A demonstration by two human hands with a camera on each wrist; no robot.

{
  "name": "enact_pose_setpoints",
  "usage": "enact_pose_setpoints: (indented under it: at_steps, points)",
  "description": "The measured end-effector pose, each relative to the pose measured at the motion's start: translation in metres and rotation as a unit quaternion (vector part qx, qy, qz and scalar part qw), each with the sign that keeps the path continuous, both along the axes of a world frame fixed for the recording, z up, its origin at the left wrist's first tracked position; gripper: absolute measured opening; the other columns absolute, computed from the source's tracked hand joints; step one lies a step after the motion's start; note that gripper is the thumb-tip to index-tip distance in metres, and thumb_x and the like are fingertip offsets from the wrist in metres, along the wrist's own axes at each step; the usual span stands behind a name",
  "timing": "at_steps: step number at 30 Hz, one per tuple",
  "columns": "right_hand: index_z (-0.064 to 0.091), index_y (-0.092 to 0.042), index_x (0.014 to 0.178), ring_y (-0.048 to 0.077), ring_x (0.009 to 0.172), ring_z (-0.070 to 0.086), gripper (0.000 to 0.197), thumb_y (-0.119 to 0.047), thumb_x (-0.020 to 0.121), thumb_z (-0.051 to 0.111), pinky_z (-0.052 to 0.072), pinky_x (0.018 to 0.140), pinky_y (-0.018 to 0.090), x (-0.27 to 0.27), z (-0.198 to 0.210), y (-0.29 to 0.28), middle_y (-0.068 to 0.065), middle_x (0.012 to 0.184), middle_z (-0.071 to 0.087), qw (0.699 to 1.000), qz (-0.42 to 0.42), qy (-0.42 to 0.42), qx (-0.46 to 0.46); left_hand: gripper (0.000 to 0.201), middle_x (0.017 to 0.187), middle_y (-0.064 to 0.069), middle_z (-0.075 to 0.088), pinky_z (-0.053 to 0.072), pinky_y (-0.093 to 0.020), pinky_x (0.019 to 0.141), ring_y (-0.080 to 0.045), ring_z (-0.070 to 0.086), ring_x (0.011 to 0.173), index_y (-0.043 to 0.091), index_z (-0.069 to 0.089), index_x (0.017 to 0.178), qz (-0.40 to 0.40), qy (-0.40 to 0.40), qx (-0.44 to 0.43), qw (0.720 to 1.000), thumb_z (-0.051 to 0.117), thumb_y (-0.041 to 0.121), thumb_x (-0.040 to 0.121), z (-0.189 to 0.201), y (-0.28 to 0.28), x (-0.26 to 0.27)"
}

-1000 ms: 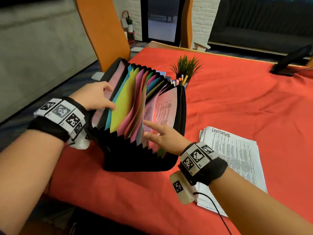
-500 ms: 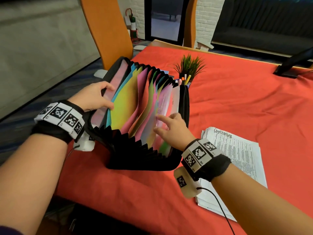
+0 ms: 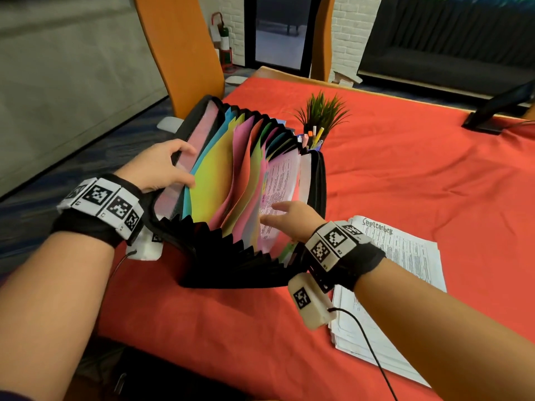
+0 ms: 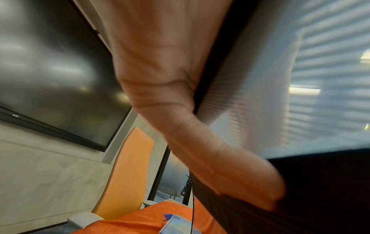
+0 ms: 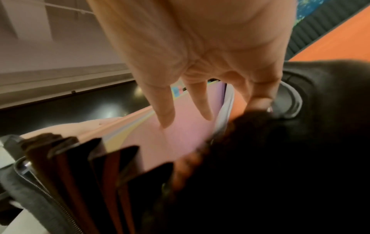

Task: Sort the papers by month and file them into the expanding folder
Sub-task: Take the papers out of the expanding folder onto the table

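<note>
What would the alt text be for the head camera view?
A left hand grips the end panel of an open expanding folder while the right hand spreads straight fingers against its dividers; a paper stack headed September lies alongside.

The place looks like an office or meeting room. A large table under a red cloth [image 3: 405, 175] fills the centre and right, an orange chair [image 3: 179, 53] stands upper left, and a dark sofa [image 3: 445, 59] lines the upper right. A fire extinguisher [image 3: 224, 44] stands by white brick at top centre, and a dark wall screen [image 4: 50, 76] fills the left wrist view's left.
</note>
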State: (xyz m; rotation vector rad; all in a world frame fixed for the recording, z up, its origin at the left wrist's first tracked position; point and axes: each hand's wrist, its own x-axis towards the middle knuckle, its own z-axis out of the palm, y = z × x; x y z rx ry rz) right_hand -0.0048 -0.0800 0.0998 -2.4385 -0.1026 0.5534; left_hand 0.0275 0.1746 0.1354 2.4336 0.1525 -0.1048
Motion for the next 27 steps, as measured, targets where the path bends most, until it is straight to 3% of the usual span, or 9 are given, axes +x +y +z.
enact_pose_setpoints:
  at_steps: [6, 8, 10, 15, 17, 20, 22, 25, 27]
  points:
    - [0.041, -0.004, 0.136, 0.027, 0.115, 0.054, 0.057, -0.04, 0.093, 0.05, 0.045, 0.096, 0.035, 0.007, 0.003, 0.004, 0.013, 0.132, 0.051, 0.999, -0.011, 0.022, 0.036, 0.059, 0.101, -0.002, 0.063, 0.048, -0.047, 0.094, -0.027, 0.062, 0.095, 0.036, 0.057, 0.109, -0.001, -0.002, -0.007, 1.0, 0.082, 0.014, 0.061, 0.0, 0.004, 0.0]
    - [0.041, -0.003, 0.132, 0.025, 0.087, 0.063, 0.057, -0.044, 0.092, 0.048, 0.053, 0.075, 0.033, 0.011, 0.001, 0.003, 0.012, 0.109, 0.06, 0.996, -0.038, 0.049, 0.069, 0.059, 0.104, -0.002, 0.063, 0.048, -0.047, 0.094, -0.027, 0.062, 0.095, 0.035, 0.057, 0.11, -0.003, -0.006, -0.004, 1.0, 0.082, 0.014, 0.062, 0.0, 0.003, -0.001]
    - [0.041, -0.004, 0.129, 0.016, 0.059, 0.05, 0.059, -0.048, 0.09, 0.05, 0.047, 0.056, 0.027, 0.013, 0.0, 0.004, 0.003, 0.084, 0.054, 0.991, -0.066, 0.062, 0.1, 0.058, 0.104, -0.004, 0.064, 0.049, -0.047, 0.093, -0.028, 0.063, 0.093, 0.035, 0.057, 0.11, -0.005, -0.008, -0.011, 1.0, 0.082, 0.014, 0.062, 0.0, 0.003, -0.002]
    - [0.06, -0.005, 0.102, 0.03, 0.08, 0.061, 0.035, -0.029, 0.076, 0.065, 0.052, 0.087, 0.051, 0.018, -0.013, 0.008, 0.017, 0.096, 0.061, 0.972, -0.08, 0.149, 0.164, 0.059, 0.104, -0.004, 0.061, 0.049, -0.048, 0.093, -0.028, 0.062, 0.094, 0.032, 0.057, 0.112, -0.012, -0.011, -0.018, 1.0, 0.081, 0.011, 0.063, 0.0, 0.0, -0.002]
    - [0.065, -0.005, 0.091, 0.031, 0.081, 0.061, 0.026, -0.02, 0.07, 0.066, 0.052, 0.084, 0.054, 0.02, -0.016, 0.003, 0.022, 0.093, 0.061, 0.972, -0.087, 0.139, 0.168, 0.06, 0.104, -0.004, 0.062, 0.049, -0.046, 0.093, -0.026, 0.062, 0.092, 0.031, 0.057, 0.114, -0.015, -0.018, -0.019, 1.0, 0.08, 0.009, 0.063, 0.0, -0.001, -0.002]
    - [0.069, -0.004, 0.098, 0.019, 0.066, 0.06, 0.022, 0.003, 0.079, 0.06, 0.056, 0.058, 0.024, 0.018, -0.001, -0.019, 0.013, 0.084, 0.061, 0.975, -0.117, 0.063, 0.177, 0.061, 0.113, 0.002, 0.058, 0.047, -0.038, 0.091, -0.021, 0.058, 0.1, 0.029, 0.057, 0.117, -0.025, -0.041, -0.001, 0.999, 0.08, 0.008, 0.064, 0.002, -0.004, -0.002]
    - [0.068, -0.004, 0.1, 0.008, 0.05, 0.055, 0.033, 0.014, 0.079, 0.051, 0.048, 0.047, 0.016, 0.015, 0.006, -0.05, 0.01, 0.078, 0.061, 0.975, -0.141, 0.001, 0.17, 0.061, 0.117, 0.005, 0.054, 0.043, -0.034, 0.089, -0.017, 0.052, 0.108, 0.028, 0.057, 0.118, -0.033, -0.052, 0.006, 0.998, 0.08, 0.008, 0.065, 0.002, -0.006, -0.002]
    - [0.067, -0.009, 0.093, 0.021, 0.06, 0.056, 0.042, 0.022, 0.07, 0.049, 0.053, 0.068, 0.035, -0.004, 0.003, -0.108, 0.011, 0.088, 0.061, 0.962, -0.193, -0.045, 0.189, 0.061, 0.119, 0.004, 0.054, 0.042, -0.027, 0.088, -0.015, 0.049, 0.113, 0.027, 0.058, 0.118, -0.043, -0.061, 0.0, 0.997, 0.079, 0.007, 0.065, -0.001, -0.007, -0.002]
    - [0.065, -0.011, 0.09, 0.027, 0.07, 0.059, 0.044, 0.024, 0.069, 0.047, 0.053, 0.072, 0.041, -0.02, -0.01, -0.15, 0.013, 0.1, 0.064, 0.953, -0.234, -0.037, 0.19, 0.06, 0.123, 0.001, 0.056, 0.04, -0.018, 0.082, -0.013, 0.048, 0.115, 0.025, 0.058, 0.118, -0.058, -0.072, -0.003, 0.996, 0.08, 0.004, 0.066, -0.003, -0.008, -0.001]
